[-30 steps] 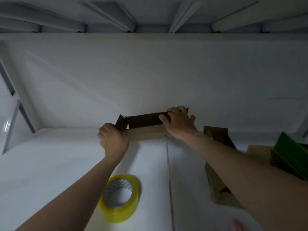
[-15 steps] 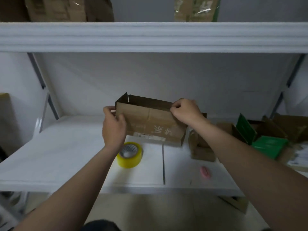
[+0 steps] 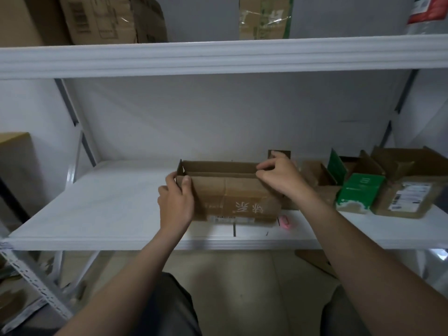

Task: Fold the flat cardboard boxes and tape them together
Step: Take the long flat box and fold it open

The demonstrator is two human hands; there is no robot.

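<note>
Fingers [image 3: 171,178] of the left hand [image 3: 175,204] wrap behind the left end of a brown cardboard box [image 3: 230,192], with the thumb pressed on its near wall. They are clamped on that corner, most likely to hold the opened-out box square while the other end is worked. The box stands upright with its top open on a white shelf [image 3: 109,202], and printed characters and a label strip show on its near wall. At the right end of the box, the right hand [image 3: 281,181] reaches over the top edge. Its thumb and forefinger are drawn together and pinch the upper right corner, probably to bend an end flap into place. A dark flap [image 3: 279,152] rises just behind that hand; whether it belongs to this box cannot be told. A small pink object [image 3: 284,221] lies just beside the box's near right corner. Further right of the box stand a smaller open brown box [image 3: 315,175], a green carton [image 3: 358,192], then a larger brown box with a shipping label [image 3: 407,197]. No tape shows, so folding appears to be the step in hand, with taping not yet begun.
</note>
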